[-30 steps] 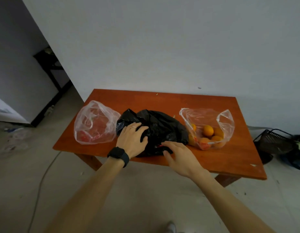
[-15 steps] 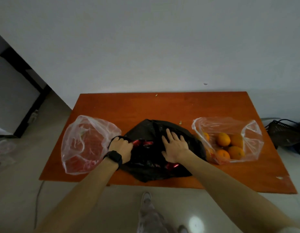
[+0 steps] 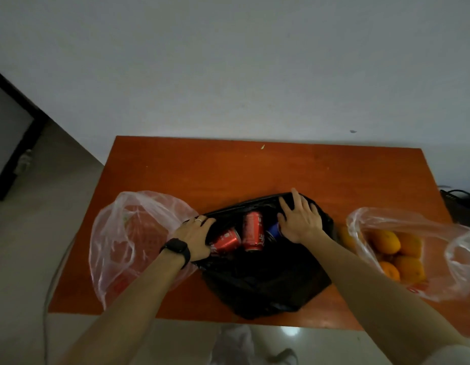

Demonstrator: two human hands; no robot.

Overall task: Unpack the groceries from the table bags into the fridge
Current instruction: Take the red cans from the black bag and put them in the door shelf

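The black bag (image 3: 262, 280) sits mid-desk (image 3: 228, 169), its thin film limp and slippery, its mouth held wide. The left hand (image 3: 194, 238) curls round the near-left rim. The right hand (image 3: 299, 219) lies flat, fingers spread, pressing the far rim back. Inside lie two red cans (image 3: 251, 230) and a blue can (image 3: 273, 230), rigid, smooth and probably weighty, so best gripped round the middle. Oranges (image 3: 386, 241) sit in a clear bag (image 3: 439, 259) beside it.

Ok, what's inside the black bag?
A red can, a second red can and part of a blue can show in the bag. The right hand and folds hide the rest.
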